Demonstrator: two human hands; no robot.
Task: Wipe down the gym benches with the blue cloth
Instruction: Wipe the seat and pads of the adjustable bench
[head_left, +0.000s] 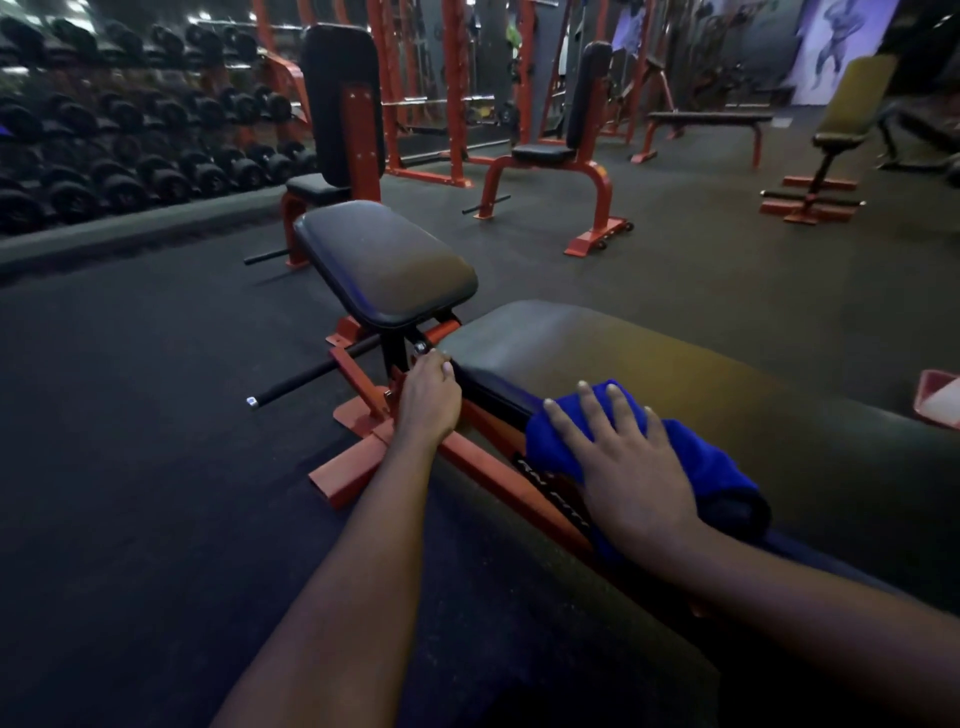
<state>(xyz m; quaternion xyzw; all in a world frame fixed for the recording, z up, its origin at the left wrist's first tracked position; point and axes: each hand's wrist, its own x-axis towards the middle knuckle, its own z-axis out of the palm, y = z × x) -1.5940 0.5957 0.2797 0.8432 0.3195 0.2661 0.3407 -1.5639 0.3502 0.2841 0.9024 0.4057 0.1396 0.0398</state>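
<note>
Right hand (623, 467) of yours presses blue cloth (722, 467) flat, fingers spread, on bench pad (623, 348); left hand (428, 397) curls round pad's end.

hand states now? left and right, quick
Left hand: fingers curled, gripping the end of the bench pad.
Right hand: open, fingers straight, pressing the blue cloth onto that pad.
</note>
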